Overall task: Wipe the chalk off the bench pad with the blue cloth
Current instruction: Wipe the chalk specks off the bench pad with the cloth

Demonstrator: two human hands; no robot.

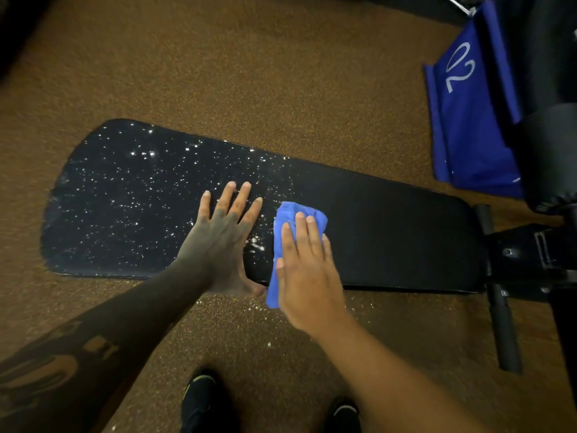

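A long black bench pad (390, 232) lies across the middle of the view. White chalk specks (134, 182) cover its left half, while the right half looks plain black. My right hand (304, 267) presses flat on a folded blue cloth (288, 214) at the pad's middle, near its front edge. The cloth's lower end hangs over that edge. My left hand (223, 235) lies flat on the pad just left of the cloth, fingers spread, holding nothing.
The bench's black frame and roller bars (502, 323) stick out at the right. A blue machine panel marked 02 (465, 104) stands at the upper right. Speckled brown floor (249, 57) surrounds the bench, with fallen chalk below the front edge. My shoes (199, 401) are at the bottom.
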